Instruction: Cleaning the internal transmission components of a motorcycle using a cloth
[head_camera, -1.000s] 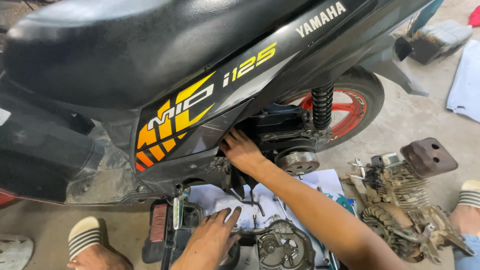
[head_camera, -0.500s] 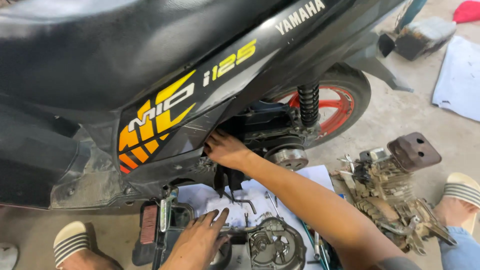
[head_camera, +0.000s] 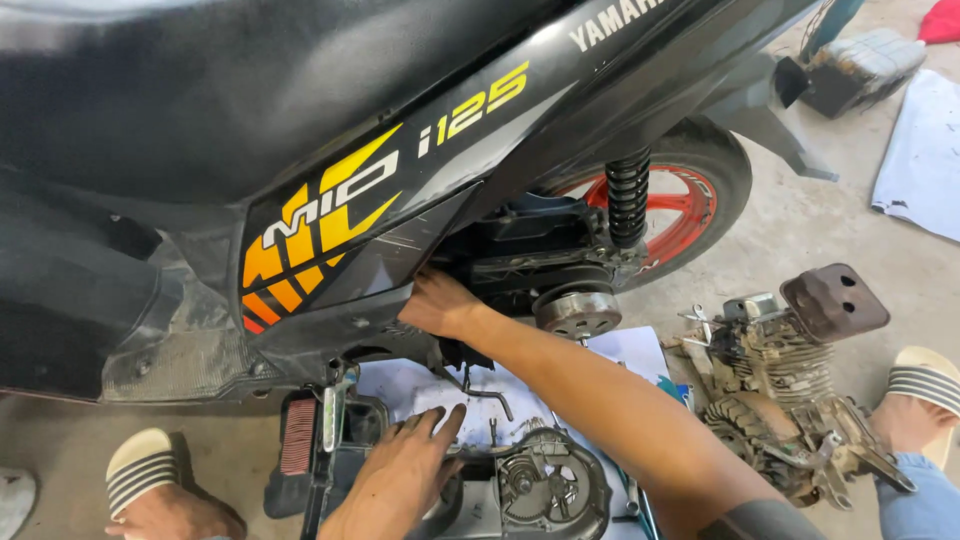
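I look down on a bare grey concrete floor (head_camera: 800, 230), dusty and stained, lit by flat daylight with soft shadows. A pale blue-grey cloth (head_camera: 925, 160) lies spread on it at the far right, with a red rag (head_camera: 942, 20) just beyond at the top corner. A grey boxy part (head_camera: 860, 65) sits near the top edge. White paper sheets (head_camera: 630, 355) cover the floor lower down.

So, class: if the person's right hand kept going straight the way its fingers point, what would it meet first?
The right hand reaches up-left under the black side panel of the scooter. Its fingertips are hidden there, so it would probably meet the panel's inner face or frame parts behind it; depth is unclear.
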